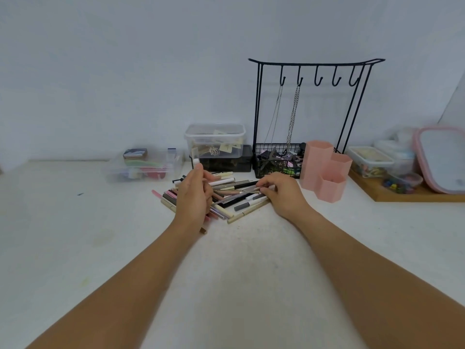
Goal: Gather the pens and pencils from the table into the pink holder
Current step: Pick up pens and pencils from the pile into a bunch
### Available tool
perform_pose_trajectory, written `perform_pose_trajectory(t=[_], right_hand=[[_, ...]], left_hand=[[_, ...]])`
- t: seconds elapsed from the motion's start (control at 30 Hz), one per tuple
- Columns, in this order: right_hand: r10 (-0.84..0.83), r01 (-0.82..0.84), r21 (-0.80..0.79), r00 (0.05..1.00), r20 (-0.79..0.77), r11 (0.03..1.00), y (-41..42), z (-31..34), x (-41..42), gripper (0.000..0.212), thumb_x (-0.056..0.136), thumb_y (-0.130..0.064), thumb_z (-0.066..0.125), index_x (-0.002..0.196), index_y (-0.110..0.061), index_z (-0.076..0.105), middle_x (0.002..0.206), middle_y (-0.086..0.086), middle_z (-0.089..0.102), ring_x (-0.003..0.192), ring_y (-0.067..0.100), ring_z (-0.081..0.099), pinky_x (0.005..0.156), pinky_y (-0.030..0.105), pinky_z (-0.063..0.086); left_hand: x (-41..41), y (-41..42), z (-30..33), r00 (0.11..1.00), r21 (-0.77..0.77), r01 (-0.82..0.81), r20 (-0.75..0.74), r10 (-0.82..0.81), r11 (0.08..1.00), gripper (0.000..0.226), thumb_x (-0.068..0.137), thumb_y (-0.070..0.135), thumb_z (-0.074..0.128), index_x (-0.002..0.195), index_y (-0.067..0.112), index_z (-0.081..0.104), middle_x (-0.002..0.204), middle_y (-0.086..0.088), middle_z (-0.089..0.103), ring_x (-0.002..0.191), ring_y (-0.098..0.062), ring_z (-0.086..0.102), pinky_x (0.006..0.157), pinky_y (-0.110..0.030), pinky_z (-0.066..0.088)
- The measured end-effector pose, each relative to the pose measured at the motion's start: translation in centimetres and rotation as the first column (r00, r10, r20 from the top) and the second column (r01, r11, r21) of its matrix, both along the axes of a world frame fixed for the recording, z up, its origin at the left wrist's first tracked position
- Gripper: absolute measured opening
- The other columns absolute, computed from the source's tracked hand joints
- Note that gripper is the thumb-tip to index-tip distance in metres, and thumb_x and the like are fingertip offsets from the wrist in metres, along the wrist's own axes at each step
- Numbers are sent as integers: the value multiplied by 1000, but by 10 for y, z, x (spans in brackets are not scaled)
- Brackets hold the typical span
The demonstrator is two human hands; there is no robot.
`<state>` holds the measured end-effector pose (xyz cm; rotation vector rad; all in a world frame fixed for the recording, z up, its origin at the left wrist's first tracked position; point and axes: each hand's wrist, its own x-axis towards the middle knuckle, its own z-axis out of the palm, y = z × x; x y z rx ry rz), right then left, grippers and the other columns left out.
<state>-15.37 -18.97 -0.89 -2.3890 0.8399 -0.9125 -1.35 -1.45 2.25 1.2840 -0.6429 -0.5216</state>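
A pile of pens and pencils (227,195) in pink, beige, grey, black and white lies on the white table (75,248). The pink holder (324,170), three joined hexagonal cups, stands just right of the pile and looks empty. My left hand (192,196) is over the pile's left side, fingers curled around several pens, whose lower ends stick out below it. My right hand (281,191) rests on the pile's right end and pinches the tip of a thin grey pen (236,197) that slants down to the left.
Behind the pile stand a clear lidded box (215,139) on a dark box, a low clear tray (146,165) to the left, and a black wire rack (309,109) with hooks, chains and a basket. A wooden board (402,195) with containers sits at the right.
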Motion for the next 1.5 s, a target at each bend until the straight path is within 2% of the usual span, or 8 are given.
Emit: perform_pose_trajectory(t=[0.1,0.3,0.47,0.7,0.97,1.07,1.2,1.5], right_hand=[[32,-35,24,992,124,999,3,4,-6,15,93,-6,68,100,-15,77,93,-4,68,79,2,54,69,7,40],[51,-251,425,902,429,870,1,59,-29,13,91,-13,72,99,-21,79,81,-3,70,70,9,56,68,26,51],[332,-375,360,926,177,854,18,143,-66,13,92,-14,70,101,-14,80,77,4,68,72,19,49,66,25,44],[370,-343,263,927,-59,902,63,163,-29,9,92,-14,72,94,-8,78,69,6,66,56,10,53,54,15,45],[263,-289,220,955,140,932,50,122,13,28,90,-21,76,114,-12,66,81,11,74,64,10,65,62,25,56],[236,-224,99,962,-137,970,28,113,-1,11,87,-21,78,97,-18,76,77,-7,72,64,-2,62,66,19,50],[284,-305,58,781,-556,951,27,87,5,12,89,-19,75,101,-20,80,84,-10,70,78,7,64,71,21,50],[213,-288,-16,743,-635,958,28,66,20,15,89,-10,73,101,-18,80,79,-11,62,78,13,61,60,14,37]], left_hand=[[3,0,1,999,-28,-24,-31,23,999,47,107,48,36,86,12,56,55,1,32,44,-10,23,40,-23,22],[15,1,3,986,-76,46,-155,-57,996,41,106,46,41,94,13,62,55,0,41,42,-10,26,38,-22,21],[16,3,7,783,-169,460,-385,-488,872,61,98,62,40,98,7,67,66,-5,55,37,-9,33,37,-18,16],[-7,4,8,711,-32,688,-171,-682,725,31,95,44,58,96,13,59,72,-3,57,47,-8,37,42,-22,15],[-12,-1,7,868,56,460,-239,-436,886,34,103,45,47,78,23,48,54,7,27,40,-6,20,32,-15,15],[-5,-1,6,899,15,362,-272,-344,932,37,103,42,50,72,23,45,53,7,27,40,-7,19,33,-19,13],[1,-3,5,881,-87,335,-323,-344,938,37,106,34,46,71,20,43,53,6,29,40,-6,24,40,-22,10],[-3,-1,4,903,-9,399,-167,-395,917,38,102,56,37,87,21,42,64,3,39,51,-8,37,32,-14,21]])
